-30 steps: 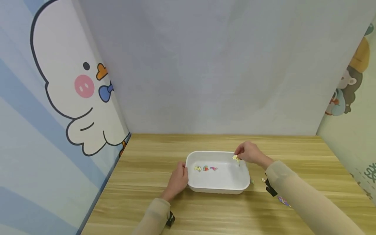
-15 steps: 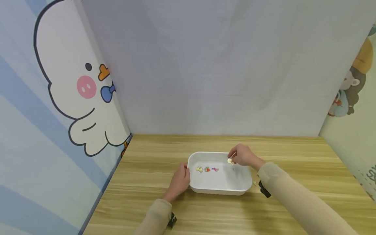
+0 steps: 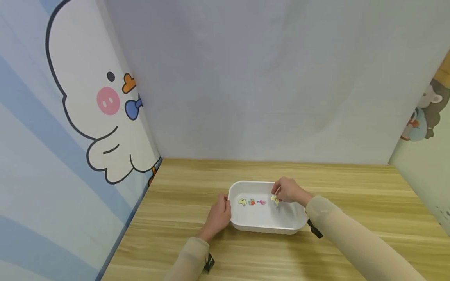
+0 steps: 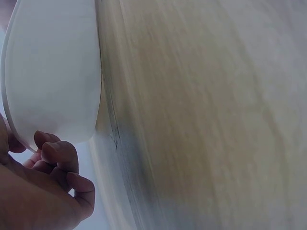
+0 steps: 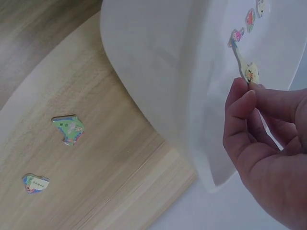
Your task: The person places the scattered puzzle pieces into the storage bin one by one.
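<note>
A white plastic tray stands on the wooden table, and my left hand grips its left end at the rim. Over the tray's right half, my right hand pinches a small flat pale yellow cutout between thumb and fingertips, and its narrow tip points down toward the tray floor. Three more cutouts lie in a row inside: a pale yellow one, a red and green one and a pink-purple one. Whether the held cutout touches the tray floor I cannot tell.
On the table right of the tray, the right wrist view has a green cutout and a blue-and-white one. A grey backdrop rises behind the table, with a cartoon-printed panel on the left.
My right hand has moved the pale yellow cutout left and lower, from the tray's right end toward the row. The left hand keeps its grip on the rim. The head view has shifted slightly.
</note>
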A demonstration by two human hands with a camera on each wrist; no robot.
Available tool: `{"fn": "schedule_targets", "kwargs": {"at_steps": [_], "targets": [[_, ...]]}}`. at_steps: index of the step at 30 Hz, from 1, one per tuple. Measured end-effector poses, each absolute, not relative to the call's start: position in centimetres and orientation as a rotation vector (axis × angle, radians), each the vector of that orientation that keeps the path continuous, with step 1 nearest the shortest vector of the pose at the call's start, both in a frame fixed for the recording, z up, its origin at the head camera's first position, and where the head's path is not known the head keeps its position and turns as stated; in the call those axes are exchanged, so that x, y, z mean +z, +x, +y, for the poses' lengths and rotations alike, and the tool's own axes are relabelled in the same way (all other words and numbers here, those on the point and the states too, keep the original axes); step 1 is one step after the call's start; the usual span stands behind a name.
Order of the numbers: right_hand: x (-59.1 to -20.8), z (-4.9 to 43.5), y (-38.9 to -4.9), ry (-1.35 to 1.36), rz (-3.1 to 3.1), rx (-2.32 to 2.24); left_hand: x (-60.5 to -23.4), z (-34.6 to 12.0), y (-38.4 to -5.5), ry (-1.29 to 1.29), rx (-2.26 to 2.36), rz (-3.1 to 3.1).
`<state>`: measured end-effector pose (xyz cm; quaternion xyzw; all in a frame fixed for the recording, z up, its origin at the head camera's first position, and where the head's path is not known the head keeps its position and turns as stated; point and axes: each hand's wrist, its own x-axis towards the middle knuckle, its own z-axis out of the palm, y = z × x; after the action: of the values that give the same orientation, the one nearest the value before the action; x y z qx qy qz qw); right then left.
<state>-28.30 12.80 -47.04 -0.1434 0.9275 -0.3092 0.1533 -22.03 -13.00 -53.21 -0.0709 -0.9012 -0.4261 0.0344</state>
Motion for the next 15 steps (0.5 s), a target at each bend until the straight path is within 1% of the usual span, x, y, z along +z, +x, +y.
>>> {"fn": "schedule_targets", "kwargs": {"at_steps": [15], "targets": [[-47.95, 12.51, -28.83, -0.414, 2.704, -0.795, -53.18, -13.08, -22.1, -0.222, -1.308, -2.788]]}}
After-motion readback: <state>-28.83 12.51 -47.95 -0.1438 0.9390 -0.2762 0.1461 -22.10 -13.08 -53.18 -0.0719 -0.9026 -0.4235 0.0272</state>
